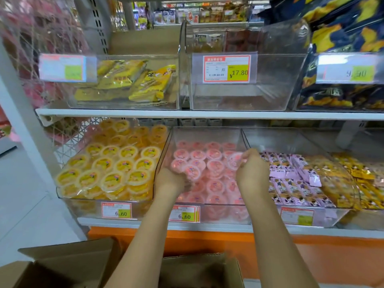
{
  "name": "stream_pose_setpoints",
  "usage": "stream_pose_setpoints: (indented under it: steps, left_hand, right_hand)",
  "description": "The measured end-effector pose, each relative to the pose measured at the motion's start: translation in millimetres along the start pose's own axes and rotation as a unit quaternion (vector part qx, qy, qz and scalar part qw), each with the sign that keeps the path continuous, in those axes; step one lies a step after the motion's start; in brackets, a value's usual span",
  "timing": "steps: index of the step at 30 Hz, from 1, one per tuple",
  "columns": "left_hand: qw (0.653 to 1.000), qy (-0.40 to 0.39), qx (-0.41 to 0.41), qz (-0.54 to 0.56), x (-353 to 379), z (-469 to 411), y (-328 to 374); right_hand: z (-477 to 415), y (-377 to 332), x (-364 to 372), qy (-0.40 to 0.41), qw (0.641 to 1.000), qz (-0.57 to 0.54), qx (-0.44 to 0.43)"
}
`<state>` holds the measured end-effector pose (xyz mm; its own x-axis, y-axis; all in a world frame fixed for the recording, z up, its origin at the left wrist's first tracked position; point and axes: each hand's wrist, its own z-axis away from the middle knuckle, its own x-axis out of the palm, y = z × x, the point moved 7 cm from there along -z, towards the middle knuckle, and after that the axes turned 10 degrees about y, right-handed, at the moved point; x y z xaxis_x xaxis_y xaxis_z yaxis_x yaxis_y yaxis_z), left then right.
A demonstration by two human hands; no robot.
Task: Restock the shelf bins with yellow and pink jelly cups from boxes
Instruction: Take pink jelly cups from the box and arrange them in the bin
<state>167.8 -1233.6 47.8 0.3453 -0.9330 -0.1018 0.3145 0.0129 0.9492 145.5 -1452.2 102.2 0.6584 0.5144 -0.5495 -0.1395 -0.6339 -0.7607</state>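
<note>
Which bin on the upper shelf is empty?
The middle bin with the 17.80 tag; its left neighbour holds yellow packets, the right one dark blue bags.

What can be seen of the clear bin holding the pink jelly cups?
The pink-cup bin is a clear, hard-looking plastic tub, open on top, with walls flaring outward. It sits on the lower shelf between the yellow-cup bin and a bin of purple packets. Stacked pink jelly cups fill most of it. A 6.60 price tag hangs on its front. The left hand and right hand hold cups inside it.
</note>
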Motion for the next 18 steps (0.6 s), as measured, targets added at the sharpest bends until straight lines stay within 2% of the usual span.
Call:
stream_pose_setpoints:
  steps: [6,9,13,18]
  left_hand:
    - [0.983,0.102,0.1,-0.115,-1.9,-41.9,-36.2]
    - [0.97,0.128,0.125,-0.163,-1.9,-27.7,-26.0]
    - [0.957,0.157,0.113,-0.216,-7.1,-7.3,-12.7]
    - [0.96,0.191,0.11,-0.174,-17.9,18.8,-4.2]
  right_hand:
    - [-21.4,-14.8,13.9,-0.098,0.983,0.132,-0.076]
    - [-43.2,-23.2,17.1,-0.145,0.964,0.169,-0.143]
    - [-64.9,-38.3,32.3,-0.24,0.897,0.255,-0.271]
    - [-67.9,-40.1,49.8,-0.378,0.799,0.347,-0.312]
